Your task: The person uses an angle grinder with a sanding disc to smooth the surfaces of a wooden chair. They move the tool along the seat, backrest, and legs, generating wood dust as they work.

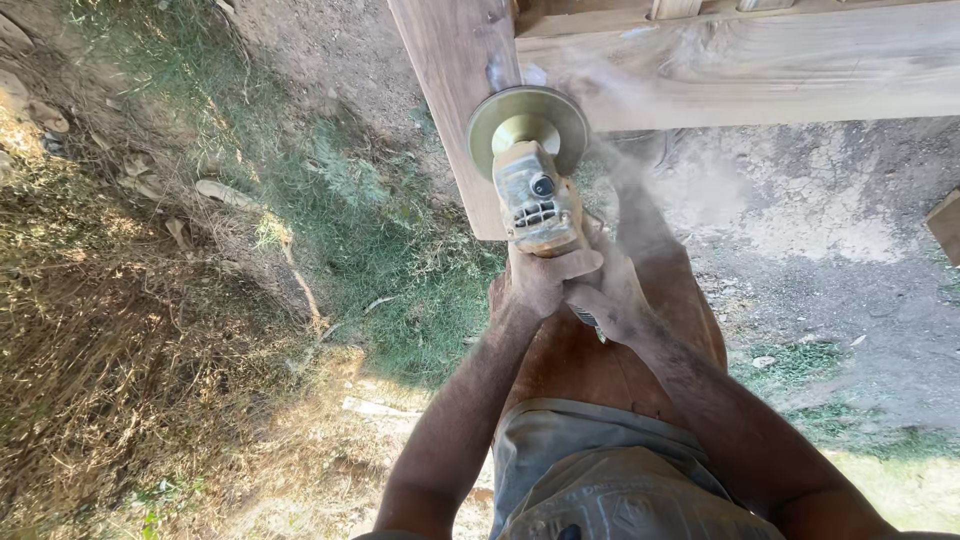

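A dust-coated angle grinder [537, 195] with a round sanding disc [527, 125] is pressed against a wooden post [455, 90] of a timber frame. My left hand [545, 280] wraps the grinder's body from below. My right hand [610, 305] grips the rear of the tool just beside the left. Fine wood dust hangs in the air to the right of the disc. Both of my forearms are covered in dust. My bare knee [600, 350] and grey shorts [600, 480] show under my arms.
A horizontal wooden beam [760, 65] joins the post at the top right. Grass and dry straw cover the ground to the left, with scattered stones [225, 192]. Cracked bare soil lies to the right, and another wood piece [948, 225] pokes in at the right edge.
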### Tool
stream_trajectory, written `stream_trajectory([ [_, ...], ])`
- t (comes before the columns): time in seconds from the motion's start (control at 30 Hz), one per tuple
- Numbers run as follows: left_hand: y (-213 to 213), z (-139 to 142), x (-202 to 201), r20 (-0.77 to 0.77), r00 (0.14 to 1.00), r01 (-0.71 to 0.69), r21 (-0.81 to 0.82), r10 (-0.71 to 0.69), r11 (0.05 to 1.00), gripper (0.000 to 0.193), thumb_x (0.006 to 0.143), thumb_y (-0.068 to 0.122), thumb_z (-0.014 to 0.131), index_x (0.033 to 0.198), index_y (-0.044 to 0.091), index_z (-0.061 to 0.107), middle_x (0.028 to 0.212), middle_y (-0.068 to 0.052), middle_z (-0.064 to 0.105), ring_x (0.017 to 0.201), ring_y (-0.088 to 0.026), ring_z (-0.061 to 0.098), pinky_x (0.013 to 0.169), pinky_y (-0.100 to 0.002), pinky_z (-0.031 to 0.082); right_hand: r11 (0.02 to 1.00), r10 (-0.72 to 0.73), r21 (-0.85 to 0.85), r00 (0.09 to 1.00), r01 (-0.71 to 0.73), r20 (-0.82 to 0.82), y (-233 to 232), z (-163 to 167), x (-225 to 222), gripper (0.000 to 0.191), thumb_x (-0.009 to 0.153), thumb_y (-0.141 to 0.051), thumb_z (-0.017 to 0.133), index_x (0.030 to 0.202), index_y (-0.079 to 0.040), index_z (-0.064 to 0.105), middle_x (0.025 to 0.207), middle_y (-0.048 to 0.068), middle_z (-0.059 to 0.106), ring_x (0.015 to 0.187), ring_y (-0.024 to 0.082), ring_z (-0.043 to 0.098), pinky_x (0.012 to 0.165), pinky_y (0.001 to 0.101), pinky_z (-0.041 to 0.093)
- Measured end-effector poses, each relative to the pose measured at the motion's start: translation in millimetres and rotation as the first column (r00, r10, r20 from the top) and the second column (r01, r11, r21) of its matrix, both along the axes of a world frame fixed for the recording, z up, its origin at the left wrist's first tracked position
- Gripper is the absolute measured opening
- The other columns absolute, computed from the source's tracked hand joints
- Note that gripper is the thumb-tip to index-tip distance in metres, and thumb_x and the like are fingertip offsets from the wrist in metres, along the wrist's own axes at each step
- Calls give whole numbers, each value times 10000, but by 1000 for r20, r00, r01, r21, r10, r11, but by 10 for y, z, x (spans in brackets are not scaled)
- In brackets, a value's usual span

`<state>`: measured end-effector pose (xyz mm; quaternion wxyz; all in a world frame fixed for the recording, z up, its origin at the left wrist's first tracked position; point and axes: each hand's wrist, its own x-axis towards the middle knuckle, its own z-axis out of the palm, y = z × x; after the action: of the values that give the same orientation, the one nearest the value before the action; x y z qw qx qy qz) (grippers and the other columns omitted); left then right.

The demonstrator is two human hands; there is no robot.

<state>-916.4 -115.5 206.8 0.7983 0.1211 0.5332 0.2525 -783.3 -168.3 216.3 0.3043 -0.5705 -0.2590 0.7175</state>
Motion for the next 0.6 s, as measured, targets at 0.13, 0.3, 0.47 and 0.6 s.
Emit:
stream_trajectory([
  [0.13,-76,-7,25,35,999,-13,44,11,999,442,721,-27,835,1111,44,641,1019,-38,656,946,-171,652,848,-342,572,998,48,-55,994,-43,101,-103,-42,-11,821,770,-175,738,1491,4,388,1327,130,611,1215,225,612,1017,368,523],
  [0.3,-121,85,-20,-91,986,130,-110,-140,985,305,742,16,830,1017,40,701,922,-60,708,828,-178,687,726,-339,579,978,-86,-189,996,85,0,-290,-71,6,862,768,-36,757,1504,-16,309,1309,104,577,1186,192,577,925,311,541],
  [0.47,-159,262,-109,-389,729,488,-282,-564,826,236,765,155,868,949,71,748,837,-40,761,764,-169,738,676,-310,578,883,-20,-469,993,-36,-114,-513,-31,-20,722,792,49,650,1485,-50,472,1142,110,649,939,187,638,661,301,542],
  [0.6,-267,263,-26,-225,972,36,-157,-72,987,524,631,41,852,1100,122,634,947,30,693,848,-140,706,724,-326,620,883,49,-469,998,-29,30,-534,-59,-160,818,762,76,698,1522,-66,431,1022,181,669,828,237,644,632,343,545],
])
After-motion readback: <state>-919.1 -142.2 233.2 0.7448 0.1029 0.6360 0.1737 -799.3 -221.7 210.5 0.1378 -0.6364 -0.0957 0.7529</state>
